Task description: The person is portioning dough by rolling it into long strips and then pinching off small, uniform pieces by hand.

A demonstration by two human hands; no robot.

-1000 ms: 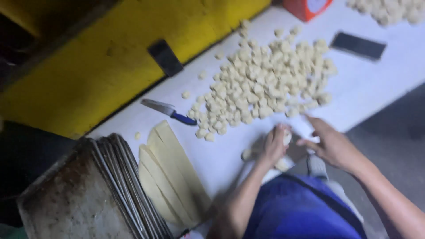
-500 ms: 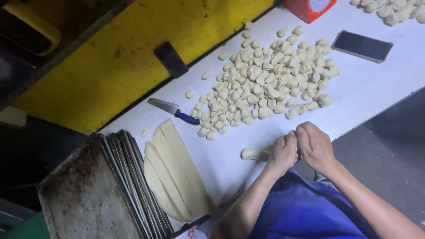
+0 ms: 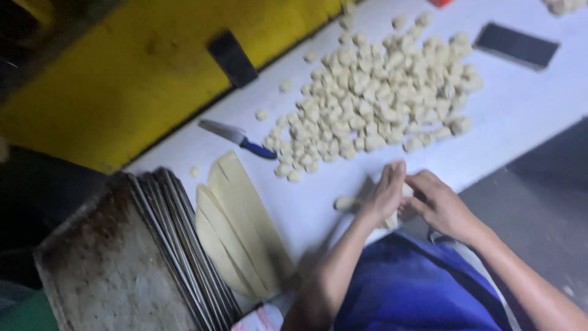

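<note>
- Pale dough strip [image 3: 344, 203]: gripped in my left hand [image 3: 384, 195], fingers curled shut around it; its free end sticks out to the left of that hand, low over the white bench [image 3: 527, 116].
- My right hand [image 3: 440, 205]: closed on the other end of the same strip, touching my left hand, right at the bench's near edge.
- Cut dough pieces [image 3: 373, 101]: a big loose heap just beyond both hands, with a few strays further out. By the look of it, a good share of the portioning is done.
- Flat dough strips [image 3: 242, 227]: several long ones fanned out well to the left of my left hand, not yet cut, so I judge plenty is left.
- Blue-handled knife [image 3: 237, 138]: lying idle beyond the flat strips, just left of the heap.
- Stacked metal trays [image 3: 131, 257]: far left, beside the flat strips.
- Dark phone [image 3: 516, 46]: far beyond my right hand, past the heap.
</note>
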